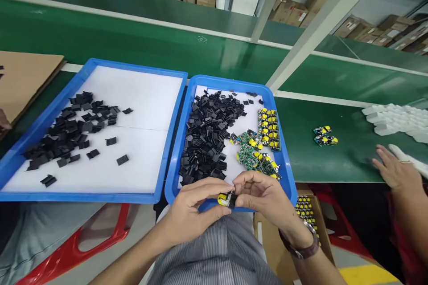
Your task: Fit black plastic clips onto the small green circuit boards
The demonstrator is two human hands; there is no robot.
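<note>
Over the near edge of the right blue tray [177, 151], both my hands meet around one small assembly. My left hand [197, 209] is closed, pinching a small circuit board [223, 199] with a yellow component. Against its right side is a black plastic piece [232, 201], gripped by my right hand [264, 196]; how far the two parts join is hidden by fingers. In the tray lie a heap of folded black plastic pieces [207, 133], loose green circuit boards [249, 153] and neat rows of yellow-topped boards [269, 127].
A larger blue tray [140, 197] with more black pieces stands left. On the green bench at right are a few boards [325, 136], a co-worker's hand [394, 167] and white trays [397, 118]. A slanted metal post [321, 26] rises behind. A carton of boards [307, 213] sits below.
</note>
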